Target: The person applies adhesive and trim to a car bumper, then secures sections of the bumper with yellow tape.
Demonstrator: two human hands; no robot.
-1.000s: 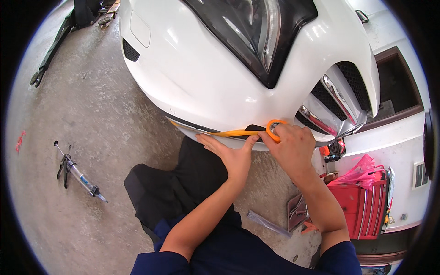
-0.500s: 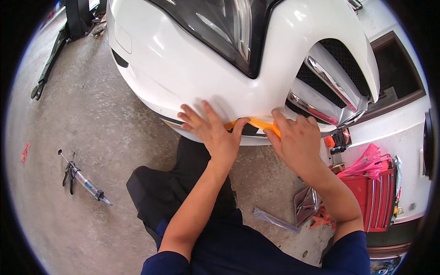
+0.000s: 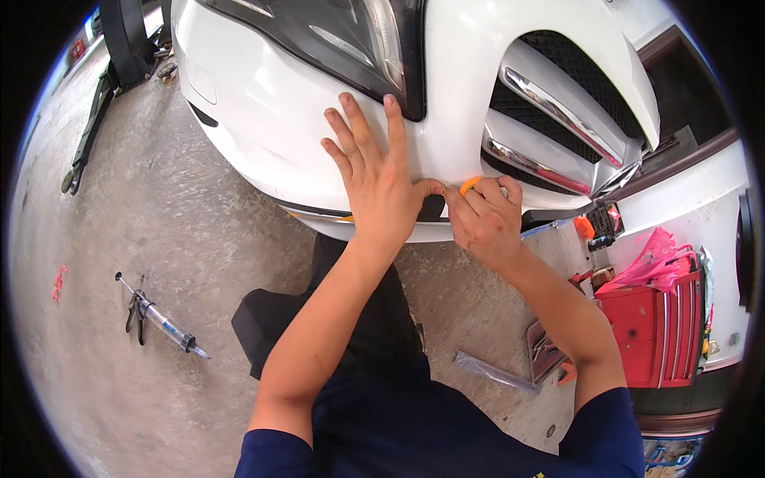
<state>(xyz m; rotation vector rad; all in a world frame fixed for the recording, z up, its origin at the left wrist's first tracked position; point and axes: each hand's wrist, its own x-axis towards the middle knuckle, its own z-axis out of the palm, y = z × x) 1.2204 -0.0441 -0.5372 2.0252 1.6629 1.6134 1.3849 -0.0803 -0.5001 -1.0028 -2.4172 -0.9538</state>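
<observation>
Orange tape [image 3: 471, 185] in a ring-shaped roll sits at the lower edge of a glossy white car bumper [image 3: 279, 151], held by the curled fingers of the right hand [image 3: 488, 221]. The left hand [image 3: 381, 191], fingers spread, lies against the bumper, thumb at the right fingertips; I cannot tell if it pinches tape. A clear-barrelled caulking gun [image 3: 165, 320] lies left of the bumper.

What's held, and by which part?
The right hand holds the orange tape roll by its near side. The left hand is spread open, holding nothing.
</observation>
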